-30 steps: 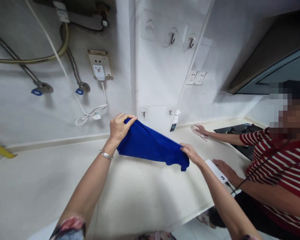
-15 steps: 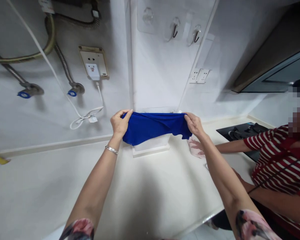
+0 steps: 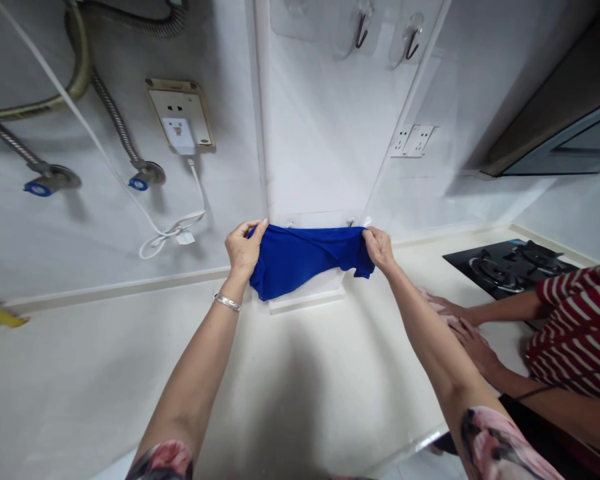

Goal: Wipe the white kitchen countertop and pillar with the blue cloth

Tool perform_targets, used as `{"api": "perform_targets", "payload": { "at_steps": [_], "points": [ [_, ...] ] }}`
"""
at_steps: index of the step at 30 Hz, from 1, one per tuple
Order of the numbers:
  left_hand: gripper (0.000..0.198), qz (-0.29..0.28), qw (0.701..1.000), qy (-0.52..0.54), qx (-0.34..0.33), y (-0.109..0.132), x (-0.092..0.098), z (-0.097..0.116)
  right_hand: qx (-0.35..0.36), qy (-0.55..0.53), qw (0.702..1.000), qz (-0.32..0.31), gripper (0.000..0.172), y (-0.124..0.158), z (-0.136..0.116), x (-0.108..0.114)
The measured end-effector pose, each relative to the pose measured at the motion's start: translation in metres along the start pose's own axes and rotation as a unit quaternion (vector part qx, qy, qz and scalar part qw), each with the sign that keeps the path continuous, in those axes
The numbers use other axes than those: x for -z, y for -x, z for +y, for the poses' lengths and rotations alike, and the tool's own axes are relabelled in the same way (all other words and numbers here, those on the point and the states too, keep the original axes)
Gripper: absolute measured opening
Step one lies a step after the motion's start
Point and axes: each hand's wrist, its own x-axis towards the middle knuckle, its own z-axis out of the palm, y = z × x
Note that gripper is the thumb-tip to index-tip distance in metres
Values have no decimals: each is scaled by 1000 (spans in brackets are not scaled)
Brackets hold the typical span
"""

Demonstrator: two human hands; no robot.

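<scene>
A blue cloth (image 3: 307, 260) hangs stretched between my two hands, in front of the white wall pillar. Its upper edge is nearly straight; the lower edge droops unevenly, longer on the left. My left hand (image 3: 243, 248), with a silver bracelet at the wrist, pinches the upper left corner between thumb and fingers. At the upper right corner my right hand (image 3: 379, 247) grips the fabric. Behind and below the cloth, the pillar's base (image 3: 307, 303) meets the pale countertop (image 3: 190, 373).
To the right, a co-worker's hands (image 3: 473, 333) press a pinkish cloth on the counter. A gas stove (image 3: 510, 267) lies beyond. Hooks (image 3: 361, 30), a plugged-in socket (image 3: 180, 115) with a looped white cord, and water valves (image 3: 147, 179) are on the walls. Something yellow (image 3: 3, 313) is at far left.
My hands have drawn slightly closer together, the right one moving left, so the cloth is a little slacker. The co-worker has shifted right and lower, both hands now on the pinkish cloth.
</scene>
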Motion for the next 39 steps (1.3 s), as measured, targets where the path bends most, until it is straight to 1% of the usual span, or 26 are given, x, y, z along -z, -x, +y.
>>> {"api": "perform_targets", "payload": {
  "at_steps": [5, 9, 11, 14, 17, 20, 21, 22, 24, 25, 27, 29, 30, 32, 34, 36, 37, 39],
  "points": [
    [32, -2, 1000, -2, -9, 6, 1, -3, -20, -35, 999, -5, 34, 6, 6, -11],
    [31, 0, 999, -28, -37, 9, 5, -4, -2, -56, 998, -15, 39, 15, 10, -11],
    [30, 8, 997, -40, -65, 10, 7, -2, 32, -92, 995, -25, 41, 22, 14, -7],
    [28, 24, 993, -56, -103, 11, 13, 5, 76, -137, 987, -36, 44, 37, 19, 5],
    [25, 28, 986, -68, -150, 15, 19, 14, 111, -113, 987, -32, 40, 52, 20, 22],
    [24, 14, 980, -80, -183, 19, 23, 23, 164, -84, 983, -6, 38, 63, 17, 34],
    [25, 7, 981, -73, -177, 21, 23, 26, 172, -84, 982, 1, 38, 66, 16, 36],
    [27, 2, 986, -54, -158, 23, 23, 29, 168, -89, 982, 4, 38, 70, 17, 36],
    [33, -17, 996, 18, -83, 28, 21, 36, 121, -109, 987, -16, 40, 80, 20, 29],
    [38, -39, 997, 62, -34, 31, 21, 40, 86, -121, 988, -37, 42, 86, 23, 22],
    [45, -118, 982, 133, 57, 40, 21, 50, 24, -139, 986, -92, 45, 105, 28, 4],
    [50, -215, 956, 164, 118, 50, 22, 61, -5, -143, 978, -149, 47, 129, 29, -17],
    [51, -255, 943, 167, 138, 56, 23, 66, -8, -144, 974, -175, 47, 143, 26, -27],
    [52, -306, 924, 156, 168, 69, 24, 75, 7, -167, 962, -217, 49, 172, 15, -45],
    [50, -331, 913, 141, 193, 82, 26, 81, 46, -218, 944, -242, 59, 199, -3, -58],
    [45, -351, 902, 133, 212, 93, 28, 84, 86, -271, 926, -247, 71, 222, -24, -68],
    [43, -363, 896, 130, 219, 98, 29, 85, 99, -287, 921, -245, 72, 231, -33, -72],
    [42, -385, 888, 121, 222, 103, 36, 87, 103, -299, 917, -244, 61, 243, -47, -78]
  ]
}}
